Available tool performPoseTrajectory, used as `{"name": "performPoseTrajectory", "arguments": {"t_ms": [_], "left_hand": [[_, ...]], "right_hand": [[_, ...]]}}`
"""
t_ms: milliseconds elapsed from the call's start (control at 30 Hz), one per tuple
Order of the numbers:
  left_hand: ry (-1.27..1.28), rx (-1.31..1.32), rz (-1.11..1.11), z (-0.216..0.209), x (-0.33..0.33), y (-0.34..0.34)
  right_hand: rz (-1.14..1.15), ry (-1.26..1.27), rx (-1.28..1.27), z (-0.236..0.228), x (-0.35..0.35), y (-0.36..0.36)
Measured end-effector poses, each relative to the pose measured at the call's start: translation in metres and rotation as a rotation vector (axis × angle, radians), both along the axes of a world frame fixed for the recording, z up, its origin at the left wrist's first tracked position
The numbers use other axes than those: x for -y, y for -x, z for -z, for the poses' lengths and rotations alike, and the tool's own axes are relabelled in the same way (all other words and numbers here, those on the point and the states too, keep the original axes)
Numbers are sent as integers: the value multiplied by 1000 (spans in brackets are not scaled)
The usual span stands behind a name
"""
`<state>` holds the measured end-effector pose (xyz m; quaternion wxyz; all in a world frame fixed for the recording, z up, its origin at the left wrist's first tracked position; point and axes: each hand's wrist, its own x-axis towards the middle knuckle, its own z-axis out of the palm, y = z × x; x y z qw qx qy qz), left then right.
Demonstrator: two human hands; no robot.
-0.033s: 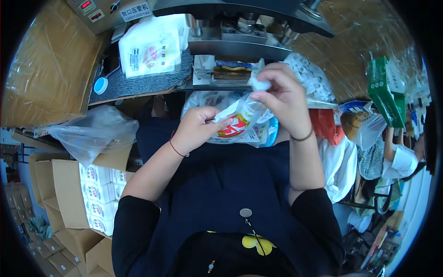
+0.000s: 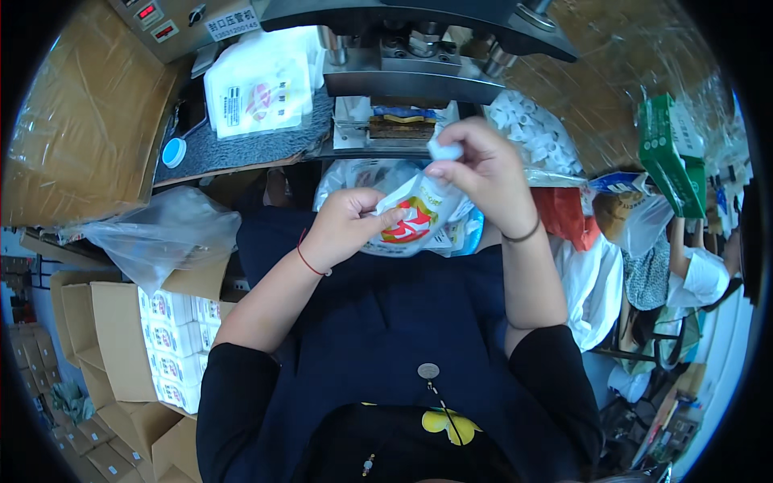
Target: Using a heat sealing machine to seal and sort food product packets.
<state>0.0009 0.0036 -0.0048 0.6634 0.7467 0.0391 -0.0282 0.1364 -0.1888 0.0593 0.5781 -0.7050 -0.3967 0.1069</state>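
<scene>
In front of my lap, my left hand [image 2: 348, 229] grips a white plastic pouch [image 2: 412, 211] printed in red and yellow, thumb on its face. My right hand [image 2: 481, 165] pinches a small white plastic spout piece [image 2: 445, 150] between thumb and fingers, at the pouch's upper end. Whether the piece sits in the pouch's mouth I cannot tell. Just beyond is a press machine [image 2: 423, 50] with a wooden block [image 2: 405, 123] beneath it. A pile of white spout pieces [image 2: 533, 133] lies past my right hand. More plastic pouches [image 2: 342, 179] lie in a tub under my hands.
Flat printed pouches [image 2: 259, 95] are stacked on a grey cloth at the far left, near a blue-and-white lid [image 2: 174, 151]. Lower left, an open carton [image 2: 121, 342] holds white packs [image 2: 171, 338]. A green box [image 2: 673, 157] stands right; beyond it another person's sleeve [image 2: 699, 278] shows.
My right hand and the spout piece have shifted slightly left and down, closer to the pouch. The pouch has tilted a little. My left hand stays almost in place.
</scene>
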Motion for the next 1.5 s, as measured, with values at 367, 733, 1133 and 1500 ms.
{"name": "performPoseTrajectory", "arguments": {"t_ms": [367,733,1133,1500], "left_hand": [[156,-180,135,11,31,2],[752,-344,172,14,33,-1],[-186,116,-523,14,-55,-66],[-928,442,-364,21,-107,8]], "right_hand": [[130,137,101,-9,30,-1],[289,535,496,1,46,-40],[397,670,561,67,82,-107],[446,253,463,24,52,-28]]}}
